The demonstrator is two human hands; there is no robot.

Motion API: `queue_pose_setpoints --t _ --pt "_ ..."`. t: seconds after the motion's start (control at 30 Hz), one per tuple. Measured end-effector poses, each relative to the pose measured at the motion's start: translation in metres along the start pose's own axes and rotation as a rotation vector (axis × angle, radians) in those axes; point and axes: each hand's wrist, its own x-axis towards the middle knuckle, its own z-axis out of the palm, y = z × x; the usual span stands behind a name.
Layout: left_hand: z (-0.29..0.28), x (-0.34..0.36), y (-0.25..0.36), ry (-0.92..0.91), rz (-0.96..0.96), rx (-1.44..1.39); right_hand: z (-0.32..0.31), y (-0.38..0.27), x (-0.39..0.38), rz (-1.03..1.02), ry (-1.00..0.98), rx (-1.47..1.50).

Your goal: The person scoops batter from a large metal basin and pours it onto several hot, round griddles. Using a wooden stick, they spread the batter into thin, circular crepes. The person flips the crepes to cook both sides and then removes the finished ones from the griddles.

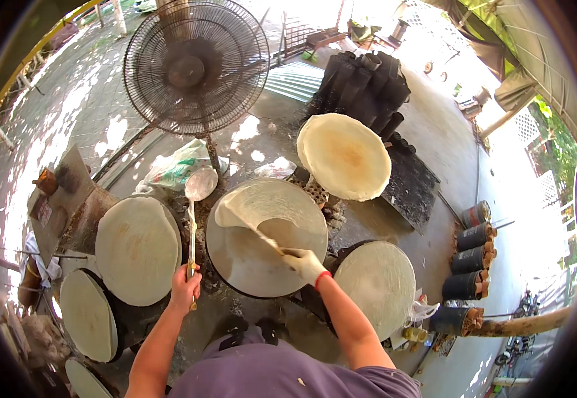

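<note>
Between and just beyond two hands set apart, a griddle [255,272] bears a pale coating, with a worker's arms reaching in from either side. Far beyond the left hand [185,288] stands a big fan [186,71]; a strong draught from it, if running, could lift the edge of a thin layer. Beyond the right hand [305,265], a wide round sheet [345,156] lies tilted and might slide if its support were knocked. The bare left hand is wrapped around the handle of a ladle [201,186], its bowl pointing away; a tilt could drip onto the bag [175,166] behind it. The gloved right hand grips what appears to be a spreader [256,232], angled low over the griddle; pressing hard could tear or thin the coating, and a slip could bring the bare forearm against hot metal, if the griddle is heated.

Left of the left hand, the nearest disc [87,383] is cut off below. Glare washes out the ground far right. The right fingertips, the spreader's exact shape and anything under the griddle are hard to make out.
</note>
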Motion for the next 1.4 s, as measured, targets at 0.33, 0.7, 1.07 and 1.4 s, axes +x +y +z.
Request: queue_pose_setpoints --t 0.33,0.7,1.07,1.4 --pt "0.021 -0.055 -0.041 0.293 -0.083 0.170 -0.026 0.000 0.008 0.097 -0.126 -0.017" --pt "0.055 -0.098 -0.070 0.383 0.074 1.023 -0.102 0.030 0.006 0.294 -0.482 -0.014" --pt "0.055 -0.182 -0.129 0.327 0.173 1.342 -0.045 0.031 0.018 0.206 -0.468 -0.113" --pt "0.008 -0.199 -0.130 0.199 0.384 1.265 -0.020 0.087 -0.045 0.222 -0.353 0.087"
